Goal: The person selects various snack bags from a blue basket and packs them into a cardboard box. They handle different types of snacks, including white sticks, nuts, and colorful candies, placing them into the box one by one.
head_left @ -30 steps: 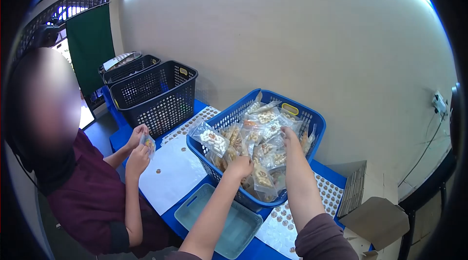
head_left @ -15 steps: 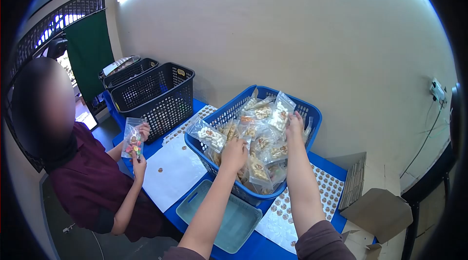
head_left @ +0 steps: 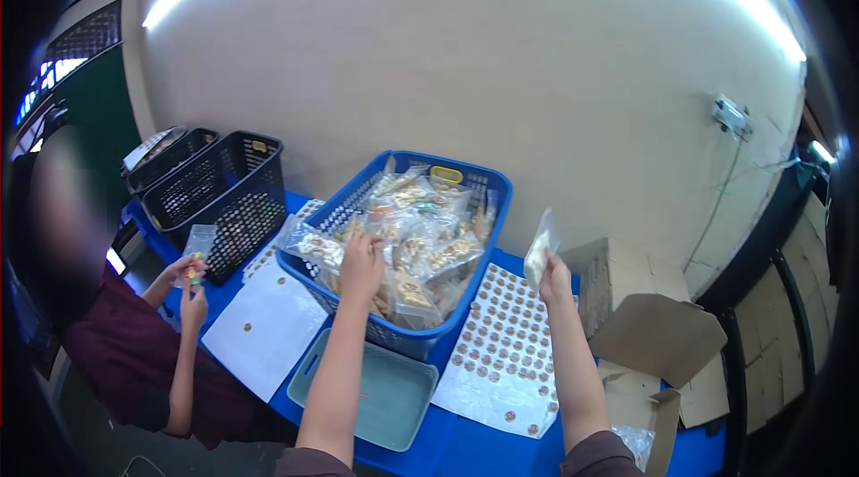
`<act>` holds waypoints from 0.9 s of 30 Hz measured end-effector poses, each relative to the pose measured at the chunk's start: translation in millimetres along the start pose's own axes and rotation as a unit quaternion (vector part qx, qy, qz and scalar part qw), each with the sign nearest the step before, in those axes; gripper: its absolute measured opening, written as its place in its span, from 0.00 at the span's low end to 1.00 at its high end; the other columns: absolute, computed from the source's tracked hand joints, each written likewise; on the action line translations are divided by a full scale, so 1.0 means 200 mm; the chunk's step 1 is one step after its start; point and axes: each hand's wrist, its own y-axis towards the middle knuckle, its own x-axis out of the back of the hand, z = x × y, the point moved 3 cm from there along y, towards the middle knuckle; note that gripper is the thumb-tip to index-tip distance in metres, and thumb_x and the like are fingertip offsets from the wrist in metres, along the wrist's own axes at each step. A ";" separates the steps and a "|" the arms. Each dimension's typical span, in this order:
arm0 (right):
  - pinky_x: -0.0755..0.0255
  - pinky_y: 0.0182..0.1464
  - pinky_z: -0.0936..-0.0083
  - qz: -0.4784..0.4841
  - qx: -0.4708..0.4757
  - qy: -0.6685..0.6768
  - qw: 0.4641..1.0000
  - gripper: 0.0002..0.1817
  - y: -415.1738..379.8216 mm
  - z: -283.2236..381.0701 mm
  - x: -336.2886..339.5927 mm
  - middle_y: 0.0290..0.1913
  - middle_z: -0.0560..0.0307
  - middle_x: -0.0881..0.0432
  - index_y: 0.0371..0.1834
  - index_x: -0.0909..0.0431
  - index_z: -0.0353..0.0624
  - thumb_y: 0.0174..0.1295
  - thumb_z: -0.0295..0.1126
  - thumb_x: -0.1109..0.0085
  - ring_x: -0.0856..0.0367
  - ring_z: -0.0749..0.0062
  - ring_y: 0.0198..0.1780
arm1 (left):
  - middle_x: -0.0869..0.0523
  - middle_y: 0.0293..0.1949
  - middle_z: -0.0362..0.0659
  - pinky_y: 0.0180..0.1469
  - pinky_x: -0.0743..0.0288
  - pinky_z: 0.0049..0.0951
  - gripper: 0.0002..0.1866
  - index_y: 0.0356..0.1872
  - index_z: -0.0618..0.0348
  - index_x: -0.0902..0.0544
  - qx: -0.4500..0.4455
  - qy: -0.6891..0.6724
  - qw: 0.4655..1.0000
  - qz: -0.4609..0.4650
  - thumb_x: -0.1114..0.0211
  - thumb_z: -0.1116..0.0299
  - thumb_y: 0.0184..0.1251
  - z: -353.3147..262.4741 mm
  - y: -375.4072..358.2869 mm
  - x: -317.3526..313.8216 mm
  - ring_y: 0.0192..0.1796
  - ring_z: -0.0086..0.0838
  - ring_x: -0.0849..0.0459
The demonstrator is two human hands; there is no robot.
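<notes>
A clear plastic snack bag (head_left: 540,255) with pale white pieces is held up in my right hand (head_left: 556,282), over the table to the right of the blue basket (head_left: 403,338). My left hand (head_left: 361,269) reaches into that basket, its fingers curled among the snack bags (head_left: 416,249). Whether they grip one of them is hidden. The bags hold white, cream and tan pieces, and some carry a round brown sticker. Below the basket, partly behind my left forearm, lies a grey-green tray (head_left: 385,437).
A sheet of round brown stickers (head_left: 501,347) lies right of the basket, a white backing sheet (head_left: 264,334) left. Black baskets (head_left: 255,208) stand back left; an open cardboard box (head_left: 658,334) is at right. A person (head_left: 134,356) at left holds a small bag (head_left: 199,249).
My right hand has lifted the bag of white pieces out of the basket and carried it right. My left hand stays at the basket. The view has turned right.
</notes>
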 end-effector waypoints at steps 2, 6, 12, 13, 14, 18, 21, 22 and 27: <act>0.27 0.57 0.64 -0.045 -0.028 -0.090 0.995 0.16 -0.14 0.10 0.20 0.51 0.47 0.21 0.55 0.31 0.34 0.71 0.31 0.58 0.21 0.61 0.51 | 0.19 0.36 0.51 0.44 0.27 0.41 0.07 0.37 0.61 0.18 0.002 -0.030 0.999 -0.029 0.45 0.74 0.63 -0.15 -0.05 0.06 0.40 0.46 0.20; 0.25 0.54 0.67 -0.230 0.146 -0.134 0.953 0.06 -0.56 0.45 0.42 0.42 0.54 0.21 0.44 0.28 0.40 0.69 0.26 0.55 0.21 0.68 0.47 | 0.19 0.33 0.46 0.46 0.28 0.39 0.07 0.38 0.60 0.19 -0.037 -0.100 0.991 -0.079 0.44 0.74 0.63 -0.32 -0.42 0.05 0.34 0.41 0.24; 0.22 0.41 0.70 -0.216 0.077 -0.217 0.949 0.05 -0.94 0.37 0.87 0.36 0.56 0.21 0.41 0.26 0.43 0.66 0.26 0.52 0.20 0.69 0.35 | 0.21 0.46 0.49 0.63 0.41 0.51 0.10 0.44 0.59 0.21 -0.151 0.110 0.982 -0.036 0.45 0.75 0.63 -0.66 -0.97 -0.09 0.53 0.46 0.25; 0.23 0.39 0.71 -0.189 0.009 -0.259 0.947 0.05 -1.02 0.33 0.82 0.35 0.57 0.21 0.42 0.26 0.44 0.65 0.25 0.51 0.20 0.70 0.34 | 0.23 0.50 0.50 0.64 0.41 0.49 0.12 0.47 0.60 0.22 -0.111 0.000 0.994 0.018 0.45 0.75 0.63 -0.68 -1.05 -0.13 0.57 0.47 0.27; 0.24 0.38 0.73 -0.132 -0.063 -0.273 0.951 0.05 -1.09 0.28 0.75 0.34 0.59 0.21 0.42 0.25 0.45 0.65 0.26 0.49 0.21 0.73 0.33 | 0.25 0.53 0.52 0.65 0.41 0.48 0.13 0.49 0.61 0.23 -0.070 -0.109 0.989 0.069 0.45 0.75 0.63 -0.70 -1.12 -0.18 0.60 0.48 0.28; 0.24 0.37 0.78 -0.134 -0.128 -0.210 0.960 0.06 -1.36 0.25 0.62 0.39 0.62 0.20 0.45 0.26 0.47 0.69 0.33 0.49 0.20 0.77 0.38 | 0.22 0.53 0.50 0.60 0.33 0.31 0.19 0.57 0.65 0.27 0.191 -0.354 0.819 0.409 0.42 0.63 0.71 -0.80 -1.43 -0.54 0.55 0.34 0.22; 0.25 0.39 0.79 -0.143 -0.121 -0.195 0.963 0.09 -1.54 0.27 0.66 0.42 0.62 0.21 0.49 0.26 0.47 0.71 0.35 0.51 0.22 0.78 0.43 | 0.21 0.53 0.47 0.56 0.30 0.30 0.22 0.58 0.65 0.27 0.309 -0.442 0.708 0.456 0.41 0.59 0.72 -0.96 -1.62 -0.73 0.54 0.27 0.23; 0.26 0.40 0.79 -0.146 -0.122 -0.205 0.960 0.10 -1.61 0.33 0.62 0.43 0.62 0.21 0.50 0.27 0.47 0.71 0.35 0.51 0.22 0.78 0.44 | 0.21 0.53 0.47 0.56 0.30 0.30 0.22 0.58 0.65 0.27 0.306 -0.439 0.701 0.472 0.41 0.59 0.72 -1.01 -1.69 -0.79 0.54 0.27 0.23; 0.26 0.50 0.78 -0.092 -0.080 -0.278 0.953 0.20 -1.86 0.60 0.84 0.49 0.56 0.20 0.57 0.31 0.40 0.65 0.34 0.39 0.21 0.76 0.49 | 0.18 0.47 0.44 0.51 0.27 0.23 0.17 0.53 0.65 0.25 0.299 -0.392 0.696 0.522 0.39 0.63 0.71 -1.29 -1.98 -0.95 0.48 0.22 0.20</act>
